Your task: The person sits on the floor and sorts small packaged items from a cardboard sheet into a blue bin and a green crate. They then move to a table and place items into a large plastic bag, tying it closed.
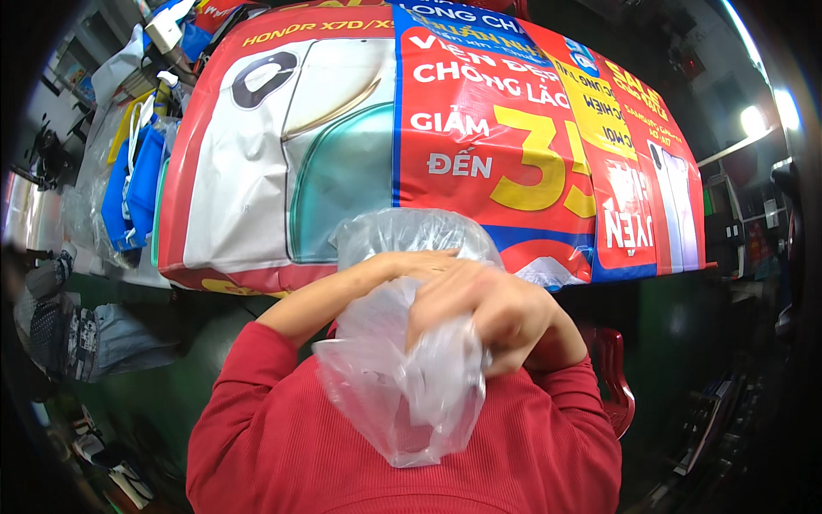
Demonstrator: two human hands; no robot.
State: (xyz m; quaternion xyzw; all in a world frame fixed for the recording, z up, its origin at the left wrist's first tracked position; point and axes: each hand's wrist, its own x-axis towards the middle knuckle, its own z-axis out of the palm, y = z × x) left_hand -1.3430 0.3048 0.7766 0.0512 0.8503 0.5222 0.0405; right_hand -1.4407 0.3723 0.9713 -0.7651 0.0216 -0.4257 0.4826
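A clear plastic bag (411,227) rests at the front edge of the covered table, its body bulging beyond my hands. What is inside it cannot be made out. My left hand (421,262) is closed about the bag's gathered neck, its fingers partly hidden behind the other hand. Over it, my right hand (486,307), slightly blurred, grips the bunched plastic in a fist. The loose, crumpled mouth of the bag hangs toward me in front of my red shirt.
Printed banner sheeting (342,146) in red, white and blue covers the table. Blue bags (133,188) and clear plastic crowd its left side. A red plastic chair (615,377) stands at the right, and patterned cloth (64,325) lies at the left.
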